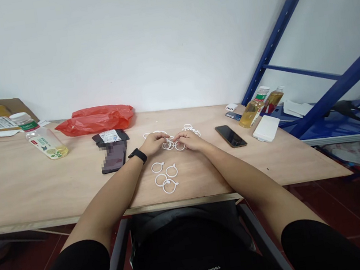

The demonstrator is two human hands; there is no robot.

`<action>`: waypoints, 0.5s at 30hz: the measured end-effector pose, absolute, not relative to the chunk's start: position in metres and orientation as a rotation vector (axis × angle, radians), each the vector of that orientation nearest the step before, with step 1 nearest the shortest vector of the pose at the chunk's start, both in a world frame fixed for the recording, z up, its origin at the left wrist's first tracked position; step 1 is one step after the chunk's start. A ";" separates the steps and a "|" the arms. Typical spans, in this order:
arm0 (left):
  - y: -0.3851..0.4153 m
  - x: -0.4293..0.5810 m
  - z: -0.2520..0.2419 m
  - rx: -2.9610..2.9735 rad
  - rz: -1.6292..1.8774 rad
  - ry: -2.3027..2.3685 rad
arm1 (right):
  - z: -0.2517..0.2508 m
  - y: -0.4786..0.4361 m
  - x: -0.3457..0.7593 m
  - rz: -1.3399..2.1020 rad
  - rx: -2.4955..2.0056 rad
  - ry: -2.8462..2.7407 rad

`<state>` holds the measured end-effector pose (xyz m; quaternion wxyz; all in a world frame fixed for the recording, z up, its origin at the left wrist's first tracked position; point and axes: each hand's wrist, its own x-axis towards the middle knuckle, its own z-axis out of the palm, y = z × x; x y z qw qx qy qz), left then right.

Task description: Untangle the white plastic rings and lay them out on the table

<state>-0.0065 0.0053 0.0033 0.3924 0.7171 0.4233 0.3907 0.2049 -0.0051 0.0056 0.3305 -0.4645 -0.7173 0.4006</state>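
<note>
My left hand (156, 143), below a black wristband (138, 155), has its fingers pinched together at a cluster of white curtain rings (168, 145) on the wooden table. Facing it, my right hand (190, 141) is closed with its fingertips on a white curtain ring (179, 149). The fingertips of both hands almost meet, and the small parts between them are too fine to make out. More rings (191, 129) lie just beyond my right hand, and some show behind my left. Nearer my body, several loose rings (169, 186), each with a small eyelet, lie flat, two of them overlapping.
A phone (230, 136), a white case (266, 128) and drink bottles (251, 111) stand to the right, near a blue metal frame (316, 102). On the left are a dark phone (116, 156), a black packet (110, 136), a red plastic bag (95, 120) and a tilted bottle (45, 140).
</note>
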 end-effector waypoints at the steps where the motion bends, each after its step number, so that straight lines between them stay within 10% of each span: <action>1: 0.005 -0.006 0.004 1.812 0.986 1.074 | 0.005 -0.004 0.206 1.036 -1.211 -1.885; 15: 0.003 -0.007 0.006 1.801 0.950 1.141 | 0.001 -0.001 0.209 0.790 -1.178 -1.983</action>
